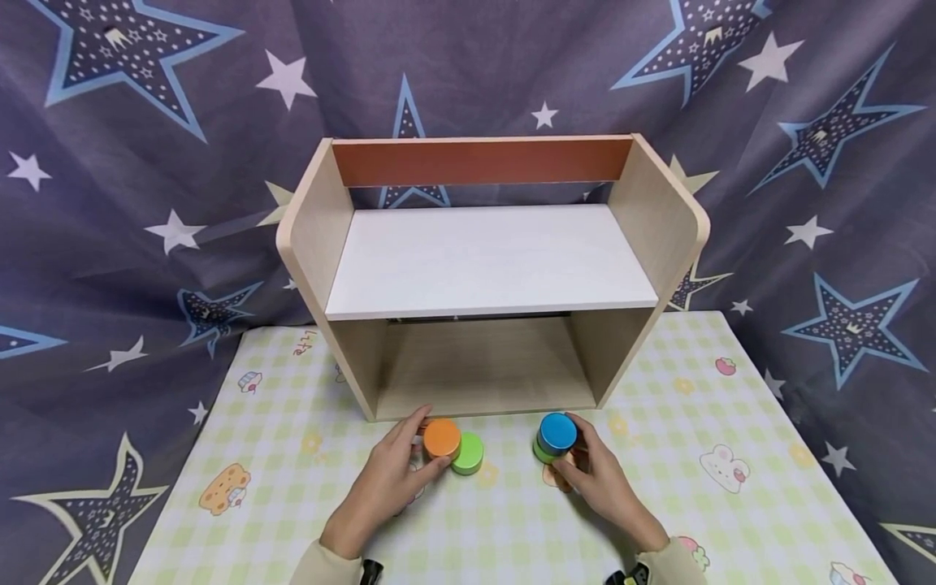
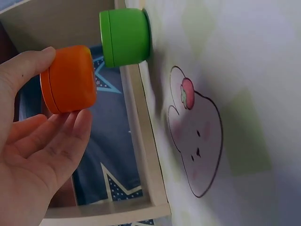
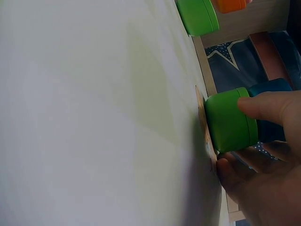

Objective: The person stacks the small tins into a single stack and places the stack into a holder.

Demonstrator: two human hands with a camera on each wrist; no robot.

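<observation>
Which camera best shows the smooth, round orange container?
The left wrist view: the smooth, round orange container appears large, side-on, its seam visible, held by the left hand. The head view shows it small, mostly its top; the right wrist view shows only part, cropped by the top edge.

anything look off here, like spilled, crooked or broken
Nothing stands out: no spill or damage shows. The left hand holds an orange tub, one green tub stands upright on the table, and the right hand grips a second green tub with a blue tub on top. Whether they align exactly is hard to tell.
</observation>
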